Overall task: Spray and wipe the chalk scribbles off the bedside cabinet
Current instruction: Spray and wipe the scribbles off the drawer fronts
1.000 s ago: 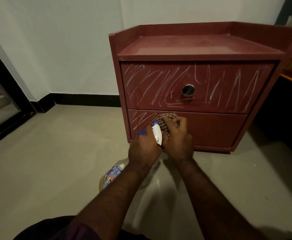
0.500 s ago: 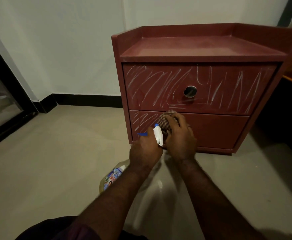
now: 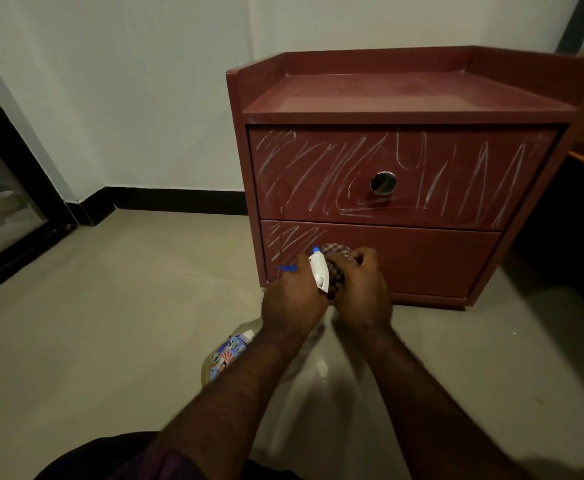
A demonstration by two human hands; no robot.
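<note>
The left hand [image 3: 294,299] grips the neck of the spray bottle [image 3: 319,271], its nozzle close to the lower drawer [image 3: 422,261] of the bedside cabinet [image 3: 422,98], and just right of it the right hand [image 3: 361,289] clutches a bunched checked cloth [image 3: 337,252] at that drawer front. The step in hand looks like wiping the lower drawer, where chalk scribbles [image 3: 292,239] show only at its left end. Next the cloth should sweep left over those marks; the fully scribbled upper drawer [image 3: 318,174] then wants spray and wiping.
</note>
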